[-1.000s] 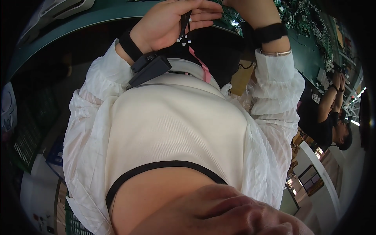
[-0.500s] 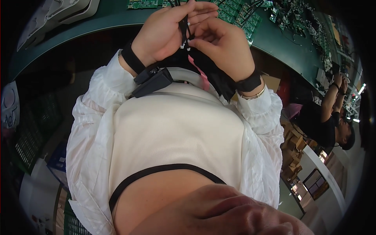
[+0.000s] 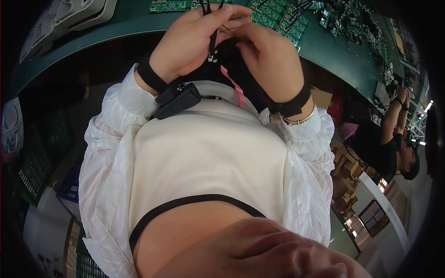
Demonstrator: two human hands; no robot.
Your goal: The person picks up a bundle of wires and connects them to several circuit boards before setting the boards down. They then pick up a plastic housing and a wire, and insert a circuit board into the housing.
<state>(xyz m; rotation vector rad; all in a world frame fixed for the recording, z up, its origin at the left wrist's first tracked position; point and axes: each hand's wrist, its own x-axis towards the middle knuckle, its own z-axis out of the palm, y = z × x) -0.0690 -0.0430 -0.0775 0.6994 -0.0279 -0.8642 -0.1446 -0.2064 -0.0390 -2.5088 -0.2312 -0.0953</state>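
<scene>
Over the near edge of the workbench, my left hand (image 3: 187, 46) pinches a small bundle of thin black cables (image 3: 212, 45) between thumb and fingers. The cables' lower ends hang below the palm and carry small white connectors (image 3: 212, 57). My right hand (image 3: 273, 53) is closed beside it, its bent fingers close to the left fingertips. Whatever lies between the right thumb and forefinger is hidden by the hand. Green circuit boards (image 3: 271, 17) lie on the bench just beyond both hands.
The green bench top (image 3: 134, 21) runs across the far side. White plastic housings (image 3: 69, 23) stand at its left, and a heap of wired parts (image 3: 354, 28) lies at its right. Another person (image 3: 382, 139) works at the right. Cardboard boxes (image 3: 347, 176) are stacked below there.
My right hand has moved slightly up and away from the hanging connectors, and its wrist has turned. The connectors now hang closer together below my left hand, which still grips the cables.
</scene>
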